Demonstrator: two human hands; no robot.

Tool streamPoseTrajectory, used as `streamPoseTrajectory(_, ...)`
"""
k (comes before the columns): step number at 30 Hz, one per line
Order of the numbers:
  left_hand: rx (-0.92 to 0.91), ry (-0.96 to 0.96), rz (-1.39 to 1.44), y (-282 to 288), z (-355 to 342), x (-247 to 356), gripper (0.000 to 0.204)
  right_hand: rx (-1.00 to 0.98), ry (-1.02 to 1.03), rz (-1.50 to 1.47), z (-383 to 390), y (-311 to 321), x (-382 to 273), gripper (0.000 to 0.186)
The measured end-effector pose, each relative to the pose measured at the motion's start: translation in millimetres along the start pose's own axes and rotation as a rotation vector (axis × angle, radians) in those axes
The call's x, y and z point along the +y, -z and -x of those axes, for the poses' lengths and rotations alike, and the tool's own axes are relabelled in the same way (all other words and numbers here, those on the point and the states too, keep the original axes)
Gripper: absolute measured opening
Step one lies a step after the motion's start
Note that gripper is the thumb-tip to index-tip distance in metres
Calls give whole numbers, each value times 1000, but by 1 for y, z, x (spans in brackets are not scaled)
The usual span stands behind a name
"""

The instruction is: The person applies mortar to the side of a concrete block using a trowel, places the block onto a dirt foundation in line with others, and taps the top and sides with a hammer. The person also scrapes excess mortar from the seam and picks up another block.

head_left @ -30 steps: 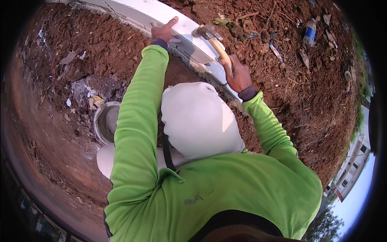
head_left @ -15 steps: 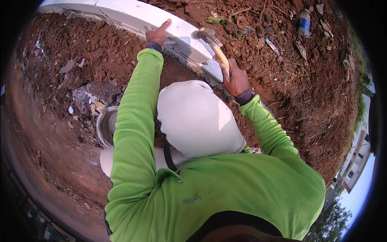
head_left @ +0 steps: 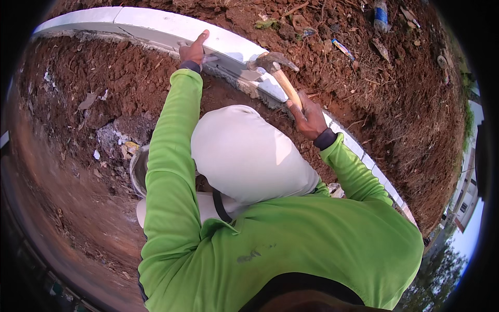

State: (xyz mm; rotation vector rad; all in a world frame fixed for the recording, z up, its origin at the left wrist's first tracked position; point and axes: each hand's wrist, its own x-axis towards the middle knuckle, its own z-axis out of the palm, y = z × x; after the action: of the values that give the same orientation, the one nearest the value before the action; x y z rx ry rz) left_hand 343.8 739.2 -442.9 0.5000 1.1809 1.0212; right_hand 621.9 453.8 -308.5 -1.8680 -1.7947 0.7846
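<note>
While L hand (head_left: 193,50) on curb (head_left: 156,26), hammer (head_left: 280,73) R.

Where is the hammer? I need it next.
Head view, upper middle: the hammer is in the right hand, its head over the white curb.

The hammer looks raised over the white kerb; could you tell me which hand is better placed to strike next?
Probably the right hand: it grips the hammer by its wooden handle, head above the white kerb. The left hand rests on the kerb.
</note>
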Motion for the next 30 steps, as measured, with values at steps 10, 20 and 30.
streamPoseTrajectory(10,-38,12,-83,-23,29,13,104,-203,-1278,-1652,66,-16,68,11)
streamPoseTrajectory(20,-105,-16,-67,-6,16,9,103,-244,-998,-1747,-14,-43,-27,5)
streamPoseTrajectory(30,-54,3,-71,-11,15,12,92,-59,-1099,-1701,-24,-56,-39,6)
